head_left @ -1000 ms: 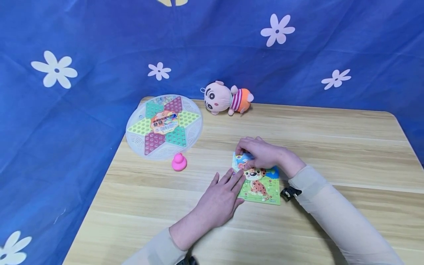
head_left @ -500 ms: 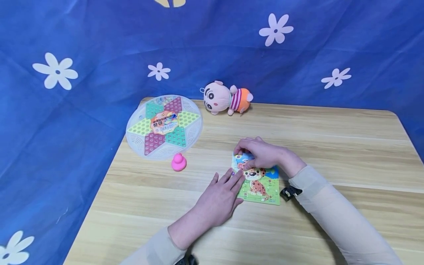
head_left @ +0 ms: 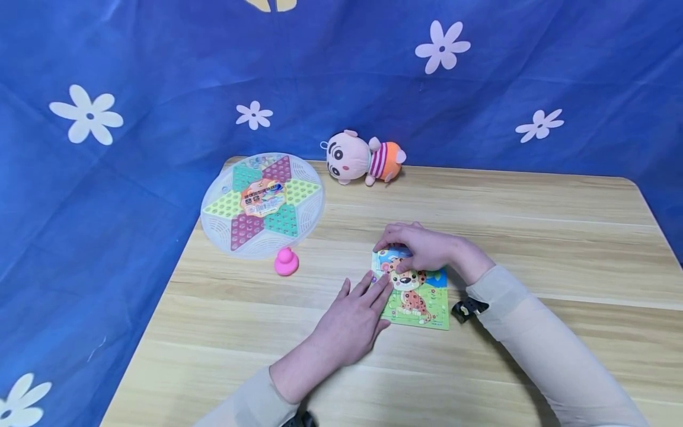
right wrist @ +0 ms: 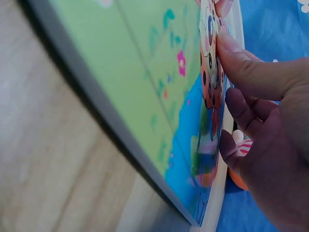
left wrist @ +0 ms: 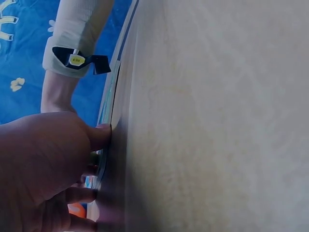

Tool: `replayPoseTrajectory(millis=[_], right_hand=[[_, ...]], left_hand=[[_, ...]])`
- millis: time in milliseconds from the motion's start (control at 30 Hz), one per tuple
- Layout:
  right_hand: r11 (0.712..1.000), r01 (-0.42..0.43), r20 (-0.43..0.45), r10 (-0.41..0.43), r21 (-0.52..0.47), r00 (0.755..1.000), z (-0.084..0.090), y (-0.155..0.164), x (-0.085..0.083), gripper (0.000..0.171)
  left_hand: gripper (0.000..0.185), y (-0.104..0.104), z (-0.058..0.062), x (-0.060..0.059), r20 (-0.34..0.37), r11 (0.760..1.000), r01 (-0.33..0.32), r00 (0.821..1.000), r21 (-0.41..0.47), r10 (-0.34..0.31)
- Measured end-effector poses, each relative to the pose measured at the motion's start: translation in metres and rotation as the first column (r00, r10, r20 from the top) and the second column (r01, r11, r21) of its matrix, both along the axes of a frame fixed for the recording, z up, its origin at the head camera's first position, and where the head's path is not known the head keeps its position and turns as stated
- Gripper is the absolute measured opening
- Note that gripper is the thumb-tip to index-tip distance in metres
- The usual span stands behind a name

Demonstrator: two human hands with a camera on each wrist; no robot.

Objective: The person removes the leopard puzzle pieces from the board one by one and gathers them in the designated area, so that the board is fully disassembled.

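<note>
I am fitting a piece into the tiger puzzle [head_left: 413,290] near table [head_left: 533,237] centre. My right hand [head_left: 421,246] presses curled fingertips on its 11 o'clock corner; left hand [head_left: 354,320] lies flat, fingers straight, steadying the 9 o'clock edge. Next, I think: push piece flush. The piece itself is hidden under my fingers.

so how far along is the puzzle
Most of the leopard puzzle looks filled in: face, body and grass form one picture. In hand: the right hand presses its top-left corner, hiding that spot, while the left hand steadies the left edge. No loose pieces show on the table.
</note>
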State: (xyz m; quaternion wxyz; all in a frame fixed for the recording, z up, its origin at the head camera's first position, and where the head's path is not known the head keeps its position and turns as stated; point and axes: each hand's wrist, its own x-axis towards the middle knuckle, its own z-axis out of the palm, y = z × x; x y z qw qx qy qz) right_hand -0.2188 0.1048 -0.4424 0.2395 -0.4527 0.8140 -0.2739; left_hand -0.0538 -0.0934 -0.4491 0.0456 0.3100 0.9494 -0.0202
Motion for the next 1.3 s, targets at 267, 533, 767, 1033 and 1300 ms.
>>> replayPoseTrajectory(millis=[267,533,767,1033,1300], right_hand=[[1.000,0.006,0.047,-0.005,-0.027,0.999,0.001,0.002,0.000,0.051],[1.000,0.008,0.015,-0.008,0.000,1.000,-0.001,0.004,-0.001,0.050],[1.000,0.019,0.019,-0.019,-0.020,1.000,-0.006,0.005,0.000,0.049],[0.999,0.011,0.008,-0.011,-0.050,1.000,-0.007,0.004,0.000,0.050],[0.999,0.015,0.015,-0.015,-0.033,1.000,-0.005,0.005,0.001,0.051]], left_hand=[[0.067,0.000,0.000,0.000,-0.009,1.000,0.005,1.000,0.002,-0.005],[0.067,0.002,0.005,-0.002,-0.004,0.999,0.018,1.000,-0.042,-0.018],[0.071,0.013,0.014,-0.003,0.007,0.996,-0.012,1.000,-0.092,0.012],[0.076,0.029,0.009,0.001,-0.045,0.994,-0.056,0.998,-0.096,0.052],[0.074,0.039,0.003,0.004,-0.013,0.992,-0.083,0.997,-0.098,0.082]])
